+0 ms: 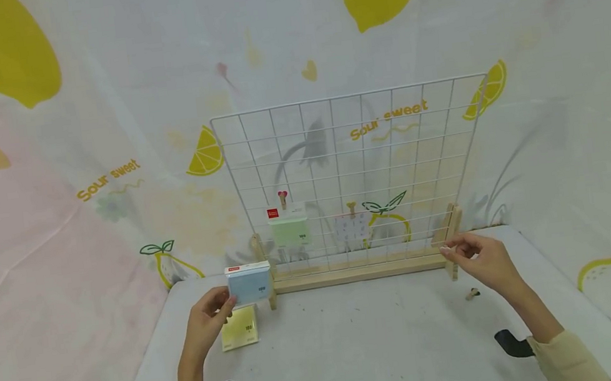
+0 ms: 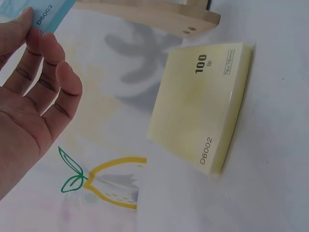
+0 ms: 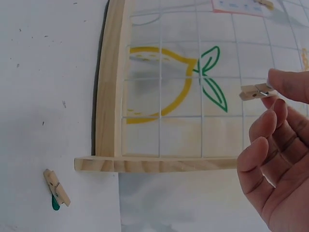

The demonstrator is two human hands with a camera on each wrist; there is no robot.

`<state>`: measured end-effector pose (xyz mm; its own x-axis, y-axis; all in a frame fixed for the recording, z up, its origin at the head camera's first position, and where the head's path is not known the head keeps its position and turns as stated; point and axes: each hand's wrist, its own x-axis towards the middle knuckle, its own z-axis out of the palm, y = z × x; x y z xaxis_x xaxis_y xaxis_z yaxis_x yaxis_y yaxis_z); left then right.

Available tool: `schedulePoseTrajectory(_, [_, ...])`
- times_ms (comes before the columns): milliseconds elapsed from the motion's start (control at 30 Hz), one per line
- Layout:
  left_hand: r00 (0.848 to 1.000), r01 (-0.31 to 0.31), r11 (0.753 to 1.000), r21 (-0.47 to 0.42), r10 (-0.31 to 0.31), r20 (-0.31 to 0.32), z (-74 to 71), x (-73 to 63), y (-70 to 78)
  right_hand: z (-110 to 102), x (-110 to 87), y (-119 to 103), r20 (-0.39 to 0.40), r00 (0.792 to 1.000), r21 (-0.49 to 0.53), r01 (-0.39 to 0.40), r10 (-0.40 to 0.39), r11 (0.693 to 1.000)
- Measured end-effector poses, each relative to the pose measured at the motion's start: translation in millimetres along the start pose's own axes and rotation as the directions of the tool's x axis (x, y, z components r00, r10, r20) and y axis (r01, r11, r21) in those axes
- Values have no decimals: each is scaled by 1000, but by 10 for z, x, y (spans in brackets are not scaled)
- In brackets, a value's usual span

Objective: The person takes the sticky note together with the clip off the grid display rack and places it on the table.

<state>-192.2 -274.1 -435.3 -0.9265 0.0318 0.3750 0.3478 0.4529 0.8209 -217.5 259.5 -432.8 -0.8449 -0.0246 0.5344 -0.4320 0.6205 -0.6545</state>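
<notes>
My left hand (image 1: 207, 318) pinches a blue sticky note pad (image 1: 250, 283) by its lower left corner, in front of the rack's left foot. Below it on the table lies a yellow sticky note pad (image 2: 200, 104), marked 100 and D6002. My right hand (image 1: 483, 258) holds a small wooden clothespin (image 3: 256, 92) between thumb and fingers, near the right post of the white wire grid (image 1: 335, 155). On the grid hang a green sticky note pad (image 1: 290, 230) under a clothespin with a red top (image 1: 282, 198), and a pale patterned card (image 1: 352, 227) under a yellow-topped clothespin (image 1: 351, 208).
A wooden base (image 1: 360, 274) carries the grid upright at the back of the white table (image 1: 357, 348). Another clothespin (image 3: 57, 187), with a green piece under it, lies on the table to the right. Behind stands a lemon-print cloth (image 1: 121, 111).
</notes>
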Motion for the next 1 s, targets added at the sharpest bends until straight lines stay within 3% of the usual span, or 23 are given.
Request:
schedulePoseTrajectory(200, [1000,16,1000,11,-16,-10,-11,-43,-65,11,-52,51,0,1000,-35,-7,7,999])
schedulePoseTrajectory(533, [997,68,997,22,-68,-30,-24,-67,-526,14,-121,108,7,1000,-53,-18,18,998])
schedulePoseTrajectory(1000, [985,172,985,28,-171,-34,-86,-141,-604,8,-224,239,22,998,-57,-62,63,996])
